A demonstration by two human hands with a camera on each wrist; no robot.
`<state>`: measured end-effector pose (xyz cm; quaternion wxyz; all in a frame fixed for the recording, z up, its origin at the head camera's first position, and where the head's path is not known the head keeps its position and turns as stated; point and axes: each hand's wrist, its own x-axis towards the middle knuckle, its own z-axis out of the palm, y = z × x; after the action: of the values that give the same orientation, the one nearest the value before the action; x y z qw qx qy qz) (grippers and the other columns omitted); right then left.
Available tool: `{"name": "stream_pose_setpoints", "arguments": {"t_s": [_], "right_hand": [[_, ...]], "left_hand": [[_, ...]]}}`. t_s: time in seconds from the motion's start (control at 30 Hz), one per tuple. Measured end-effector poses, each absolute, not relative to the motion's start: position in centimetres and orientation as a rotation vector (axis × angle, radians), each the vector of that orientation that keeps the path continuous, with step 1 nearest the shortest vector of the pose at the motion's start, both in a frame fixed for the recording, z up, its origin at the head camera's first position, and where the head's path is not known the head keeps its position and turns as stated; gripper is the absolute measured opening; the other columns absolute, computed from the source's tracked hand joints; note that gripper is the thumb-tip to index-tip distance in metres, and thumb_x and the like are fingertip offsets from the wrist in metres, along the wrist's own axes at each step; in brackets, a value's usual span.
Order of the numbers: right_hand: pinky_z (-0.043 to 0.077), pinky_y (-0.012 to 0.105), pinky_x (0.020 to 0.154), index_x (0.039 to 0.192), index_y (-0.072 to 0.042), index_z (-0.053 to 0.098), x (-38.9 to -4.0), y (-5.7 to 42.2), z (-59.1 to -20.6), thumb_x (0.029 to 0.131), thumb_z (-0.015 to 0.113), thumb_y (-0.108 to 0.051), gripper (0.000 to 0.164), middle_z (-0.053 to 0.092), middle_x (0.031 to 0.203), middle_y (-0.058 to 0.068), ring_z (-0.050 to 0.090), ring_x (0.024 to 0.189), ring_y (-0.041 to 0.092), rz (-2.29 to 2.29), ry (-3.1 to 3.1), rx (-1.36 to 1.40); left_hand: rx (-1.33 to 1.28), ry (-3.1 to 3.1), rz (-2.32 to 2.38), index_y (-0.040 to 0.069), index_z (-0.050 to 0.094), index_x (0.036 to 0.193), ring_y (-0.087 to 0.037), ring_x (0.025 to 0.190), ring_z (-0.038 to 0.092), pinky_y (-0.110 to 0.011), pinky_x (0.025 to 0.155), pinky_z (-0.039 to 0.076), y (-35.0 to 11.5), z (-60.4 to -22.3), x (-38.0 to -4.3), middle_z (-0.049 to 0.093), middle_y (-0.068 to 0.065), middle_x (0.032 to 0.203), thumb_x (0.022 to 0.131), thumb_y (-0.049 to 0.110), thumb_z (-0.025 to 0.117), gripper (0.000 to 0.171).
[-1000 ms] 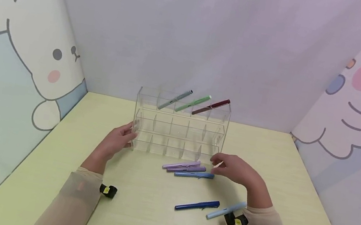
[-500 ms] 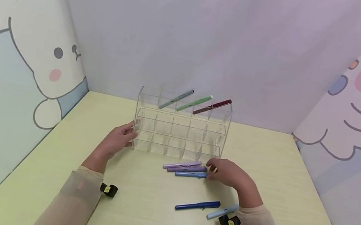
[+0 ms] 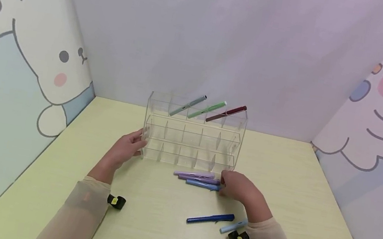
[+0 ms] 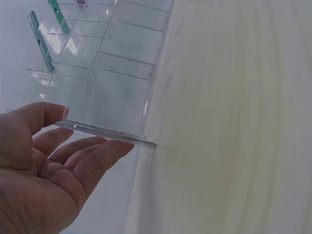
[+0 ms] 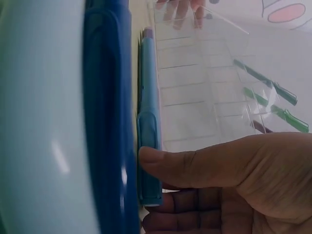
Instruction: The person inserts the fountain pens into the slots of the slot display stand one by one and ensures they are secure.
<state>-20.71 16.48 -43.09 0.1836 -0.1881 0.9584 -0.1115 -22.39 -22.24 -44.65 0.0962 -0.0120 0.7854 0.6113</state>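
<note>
A clear acrylic pen stand point(image 3: 192, 132) with divided tiers rises at the back of the table. My left hand point(image 3: 123, 149) grips its left side panel point(image 4: 97, 130) between thumb and fingers. In front of the stand a lilac pen point(image 3: 190, 174), a purple pen point(image 3: 195, 179) and a blue pen point(image 3: 198, 184) lie side by side. My right hand point(image 3: 240, 189) is at their right ends. The right wrist view shows its thumb point(image 5: 168, 163) on the cap of the blue pen, with the other fingers curled on the far side, partly hidden.
Along the top tier lean a grey pen point(image 3: 187, 106), a green pen point(image 3: 206, 110) and a dark red pen point(image 3: 225, 114). Nearer lie a dark blue pen point(image 3: 209, 218) and a light blue pen point(image 3: 232, 227), the latter partly under my right wrist. Printed curtains border the table.
My right hand has come left and down onto the ends of the three pens, which have turned slightly and drawn closer together. The left hand keeps its grip on the stand.
</note>
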Motion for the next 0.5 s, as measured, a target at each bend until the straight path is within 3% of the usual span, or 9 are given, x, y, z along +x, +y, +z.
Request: {"name": "stream_pose_setpoints", "arguments": {"t_s": [0.17, 0.4, 0.5], "right_hand": [[0.038, 0.029, 0.06, 0.077, -0.016, 0.058, -20.8, 16.9, -43.3, 0.084, 0.076, -0.014, 0.019, 0.053, 0.072, -0.004, 0.047, 0.067, 0.015, -0.278, 2.718, -0.613], [0.037, 0.029, 0.059, 0.08, -0.015, 0.057, -20.9, 17.7, -42.9, 0.09, 0.059, -0.003, 0.016, 0.052, 0.073, -0.002, 0.046, 0.066, 0.016, -0.32, 2.727, -0.661], [0.037, 0.03, 0.06, 0.081, -0.014, 0.058, -21.0, 17.7, -43.2, 0.088, 0.06, -0.003, 0.012, 0.052, 0.075, -0.002, 0.046, 0.067, 0.016, -0.306, 2.713, -0.645]], "left_hand": [[-0.036, 2.33, 1.806, 0.028, 0.026, 0.156, -0.03, 0.135, 0.046, -0.052, 0.105, 0.045, -22.1, -44.5, -22.3, 0.045, -0.014, 0.15, 0.103, 0.022, 0.05, 0.059], [-0.04, 2.33, 1.799, 0.027, 0.025, 0.157, -0.029, 0.136, 0.045, -0.052, 0.105, 0.045, -22.1, -44.5, -22.2, 0.044, -0.013, 0.152, 0.103, 0.022, 0.05, 0.059], [-0.035, 2.332, 1.809, 0.026, 0.025, 0.157, -0.03, 0.136, 0.046, -0.052, 0.105, 0.045, -22.1, -44.5, -22.2, 0.044, -0.014, 0.151, 0.103, 0.022, 0.05, 0.059]]}}
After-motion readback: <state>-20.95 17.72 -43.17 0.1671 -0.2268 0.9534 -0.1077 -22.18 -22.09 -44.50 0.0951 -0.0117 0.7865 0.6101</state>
